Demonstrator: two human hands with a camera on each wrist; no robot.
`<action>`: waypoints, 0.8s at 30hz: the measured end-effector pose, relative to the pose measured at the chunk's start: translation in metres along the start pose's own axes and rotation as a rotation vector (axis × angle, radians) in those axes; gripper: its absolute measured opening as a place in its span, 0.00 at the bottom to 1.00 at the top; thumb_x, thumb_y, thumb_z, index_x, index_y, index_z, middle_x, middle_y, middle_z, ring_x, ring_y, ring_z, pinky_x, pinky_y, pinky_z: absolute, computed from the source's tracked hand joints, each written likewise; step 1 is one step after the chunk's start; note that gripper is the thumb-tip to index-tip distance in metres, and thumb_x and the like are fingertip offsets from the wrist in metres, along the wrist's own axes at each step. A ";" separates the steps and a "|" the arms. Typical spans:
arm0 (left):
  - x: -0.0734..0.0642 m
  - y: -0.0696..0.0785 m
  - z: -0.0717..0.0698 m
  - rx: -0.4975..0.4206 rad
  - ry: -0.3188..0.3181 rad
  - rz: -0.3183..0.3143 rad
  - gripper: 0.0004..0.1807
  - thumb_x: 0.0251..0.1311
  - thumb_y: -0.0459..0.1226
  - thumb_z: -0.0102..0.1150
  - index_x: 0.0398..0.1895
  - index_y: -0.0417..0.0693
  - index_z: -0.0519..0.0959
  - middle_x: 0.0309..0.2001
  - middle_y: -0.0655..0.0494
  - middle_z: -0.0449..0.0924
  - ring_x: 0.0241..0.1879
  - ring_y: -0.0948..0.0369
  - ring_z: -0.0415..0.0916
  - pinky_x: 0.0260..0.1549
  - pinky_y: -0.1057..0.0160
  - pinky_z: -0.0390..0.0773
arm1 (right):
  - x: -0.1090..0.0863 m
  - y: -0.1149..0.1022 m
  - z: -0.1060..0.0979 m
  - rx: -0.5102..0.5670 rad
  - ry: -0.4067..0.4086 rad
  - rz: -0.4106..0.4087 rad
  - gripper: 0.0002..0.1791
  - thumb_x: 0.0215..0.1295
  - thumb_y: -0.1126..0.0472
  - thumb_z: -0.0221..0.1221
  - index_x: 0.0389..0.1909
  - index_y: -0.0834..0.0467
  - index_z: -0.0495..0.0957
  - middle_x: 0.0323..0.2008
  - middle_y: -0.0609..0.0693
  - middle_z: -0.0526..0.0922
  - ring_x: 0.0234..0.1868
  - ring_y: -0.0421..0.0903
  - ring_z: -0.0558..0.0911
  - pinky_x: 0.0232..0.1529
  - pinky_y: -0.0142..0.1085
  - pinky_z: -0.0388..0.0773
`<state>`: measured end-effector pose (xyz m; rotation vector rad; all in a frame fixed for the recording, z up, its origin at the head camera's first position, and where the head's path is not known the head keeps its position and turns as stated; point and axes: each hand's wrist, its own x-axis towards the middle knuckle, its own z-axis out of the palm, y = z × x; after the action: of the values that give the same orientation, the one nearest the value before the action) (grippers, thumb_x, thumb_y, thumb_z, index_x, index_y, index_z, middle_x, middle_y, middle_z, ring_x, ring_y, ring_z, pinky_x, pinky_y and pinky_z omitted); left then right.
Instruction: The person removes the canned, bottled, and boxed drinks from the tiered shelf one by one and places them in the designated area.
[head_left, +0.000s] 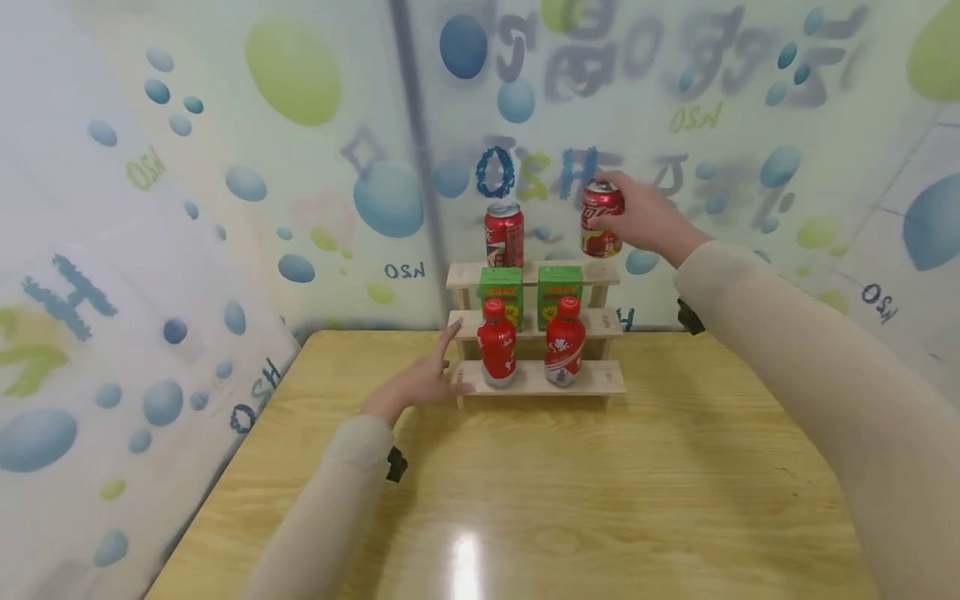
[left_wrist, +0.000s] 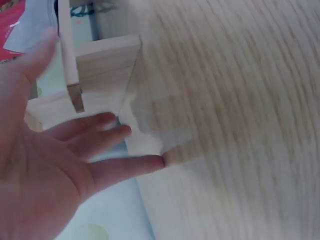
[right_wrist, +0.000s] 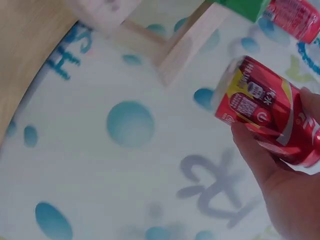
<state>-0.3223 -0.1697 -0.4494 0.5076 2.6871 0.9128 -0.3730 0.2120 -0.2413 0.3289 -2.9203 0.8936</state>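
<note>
Right hand: the grip [head_left: 648, 217] is closed round the held can, thumb and fingers wrapping its upper part.
Held can [head_left: 602, 238]: red, roughly upright; raised above the 1 o'clock end of the top shelf [head_left: 531, 272] and apart from it.
Left hand [head_left: 422, 382]: the grip is wide, fingers spread, holding nothing; it lies at 8 o'clock of the wooden rack [head_left: 534, 380], one fingertip at the middle shelf's [head_left: 606, 322] 9 o'clock end; I cannot tell whether it presses there.
Standing can [head_left: 505, 237]: red, upright on the top shelf, at 11 o'clock from the rack's centre.
Green boxes [head_left: 560, 285]: two, upright on the middle shelf, one at the other's 3 o'clock.
Red bottles [head_left: 498, 348]: two, capped, upright on the bottom shelf [head_left: 607, 380]; each stands before a box.
Bench [head_left: 660, 483]: pale wood; the rack stands near its 12 o'clock edge.
</note>
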 end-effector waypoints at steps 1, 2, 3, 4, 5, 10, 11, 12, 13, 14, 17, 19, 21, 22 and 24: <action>0.001 0.000 0.000 0.000 -0.007 0.003 0.65 0.65 0.54 0.73 0.86 0.74 0.29 0.75 0.24 0.67 0.73 0.34 0.72 0.76 0.35 0.68 | -0.004 0.005 -0.005 -0.002 0.017 0.003 0.45 0.80 0.49 0.58 0.88 0.49 0.45 0.74 0.69 0.71 0.71 0.68 0.75 0.69 0.66 0.75; 0.002 0.000 0.000 0.003 -0.011 0.008 0.65 0.65 0.56 0.72 0.86 0.74 0.28 0.73 0.23 0.69 0.72 0.34 0.73 0.76 0.35 0.69 | -0.008 0.011 -0.009 -0.004 0.034 0.008 0.45 0.80 0.49 0.57 0.87 0.50 0.44 0.74 0.69 0.70 0.71 0.69 0.74 0.69 0.67 0.74; 0.002 0.001 0.001 0.003 -0.013 0.006 0.65 0.65 0.57 0.72 0.86 0.74 0.27 0.71 0.22 0.71 0.71 0.34 0.74 0.76 0.36 0.69 | -0.012 0.017 -0.012 0.000 0.047 0.011 0.45 0.80 0.49 0.57 0.87 0.51 0.44 0.74 0.70 0.70 0.70 0.69 0.74 0.69 0.67 0.74; 0.003 0.001 0.001 0.009 -0.015 0.005 0.66 0.65 0.57 0.71 0.86 0.74 0.26 0.70 0.22 0.72 0.71 0.34 0.75 0.76 0.36 0.69 | -0.015 0.023 -0.014 0.003 0.059 0.013 0.44 0.81 0.49 0.57 0.87 0.52 0.44 0.73 0.71 0.71 0.70 0.70 0.75 0.69 0.67 0.75; 0.003 0.000 0.002 0.013 -0.015 0.003 0.66 0.65 0.57 0.71 0.86 0.73 0.26 0.69 0.22 0.73 0.70 0.34 0.75 0.75 0.36 0.69 | -0.018 0.030 -0.015 0.004 0.065 0.016 0.44 0.81 0.49 0.57 0.87 0.53 0.44 0.72 0.71 0.71 0.69 0.70 0.75 0.68 0.67 0.75; 0.004 0.001 0.004 0.020 -0.013 -0.025 0.67 0.64 0.57 0.72 0.86 0.72 0.26 0.71 0.24 0.72 0.71 0.34 0.75 0.76 0.36 0.69 | -0.030 0.071 -0.002 -0.014 0.068 0.040 0.44 0.80 0.50 0.58 0.86 0.57 0.46 0.68 0.73 0.73 0.65 0.71 0.77 0.65 0.68 0.77; 0.004 0.001 0.004 0.022 -0.012 -0.027 0.67 0.64 0.57 0.72 0.86 0.72 0.26 0.72 0.24 0.72 0.71 0.34 0.74 0.76 0.36 0.69 | -0.032 0.079 0.003 -0.020 0.068 0.047 0.44 0.80 0.50 0.58 0.85 0.58 0.46 0.67 0.74 0.73 0.64 0.71 0.77 0.64 0.68 0.77; 0.003 0.001 0.003 0.023 -0.011 -0.029 0.67 0.64 0.57 0.72 0.86 0.73 0.25 0.71 0.25 0.72 0.71 0.34 0.75 0.76 0.36 0.68 | -0.034 0.088 0.009 -0.020 0.068 0.052 0.44 0.80 0.50 0.58 0.85 0.58 0.46 0.67 0.74 0.73 0.63 0.71 0.77 0.63 0.67 0.78; 0.004 0.002 0.003 0.029 -0.011 -0.032 0.67 0.64 0.58 0.72 0.86 0.73 0.25 0.69 0.26 0.75 0.70 0.34 0.76 0.76 0.36 0.69 | -0.037 0.097 0.016 -0.017 0.065 0.059 0.44 0.80 0.50 0.58 0.85 0.59 0.47 0.66 0.74 0.73 0.62 0.71 0.78 0.61 0.67 0.79; 0.004 0.002 0.003 0.032 -0.011 -0.038 0.68 0.64 0.58 0.72 0.86 0.73 0.24 0.65 0.27 0.79 0.68 0.35 0.78 0.75 0.37 0.70 | -0.040 0.106 0.023 -0.012 0.061 0.066 0.44 0.80 0.50 0.58 0.85 0.59 0.46 0.66 0.75 0.73 0.62 0.71 0.78 0.60 0.66 0.79; 0.003 0.005 0.003 0.060 -0.017 -0.050 0.69 0.64 0.60 0.71 0.86 0.71 0.22 0.49 0.34 0.87 0.61 0.39 0.84 0.73 0.39 0.73 | -0.050 0.131 0.046 -0.012 0.047 0.077 0.43 0.81 0.52 0.58 0.84 0.61 0.48 0.63 0.76 0.73 0.59 0.71 0.78 0.56 0.63 0.81; 0.003 0.007 0.004 0.095 -0.028 -0.065 0.70 0.63 0.62 0.70 0.85 0.71 0.21 0.39 0.42 0.87 0.56 0.42 0.87 0.71 0.41 0.77 | -0.057 0.145 0.060 -0.012 0.029 0.089 0.42 0.80 0.54 0.58 0.84 0.62 0.49 0.62 0.77 0.72 0.58 0.71 0.78 0.55 0.62 0.82; 0.003 0.009 0.004 0.128 -0.038 -0.074 0.70 0.63 0.64 0.69 0.85 0.71 0.19 0.37 0.45 0.87 0.55 0.43 0.87 0.69 0.42 0.78 | -0.064 0.157 0.072 -0.014 0.016 0.110 0.41 0.80 0.55 0.58 0.83 0.63 0.50 0.62 0.78 0.71 0.58 0.71 0.77 0.56 0.63 0.82; 0.002 0.009 0.004 0.142 -0.039 -0.079 0.70 0.63 0.65 0.68 0.85 0.71 0.19 0.39 0.44 0.87 0.55 0.43 0.87 0.68 0.42 0.79 | -0.066 0.162 0.078 -0.014 0.008 0.120 0.40 0.80 0.55 0.58 0.83 0.63 0.50 0.62 0.78 0.70 0.58 0.71 0.76 0.57 0.64 0.82; 0.001 0.011 0.004 0.151 -0.041 -0.089 0.70 0.62 0.67 0.67 0.85 0.71 0.19 0.46 0.40 0.88 0.57 0.42 0.86 0.68 0.42 0.80 | -0.068 0.169 0.086 -0.006 -0.002 0.143 0.40 0.80 0.56 0.57 0.83 0.62 0.49 0.63 0.79 0.68 0.59 0.72 0.75 0.59 0.66 0.81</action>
<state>-0.3190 -0.1594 -0.4459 0.4284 2.7305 0.6717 -0.3449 0.3123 -0.4136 0.1223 -2.9788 0.9021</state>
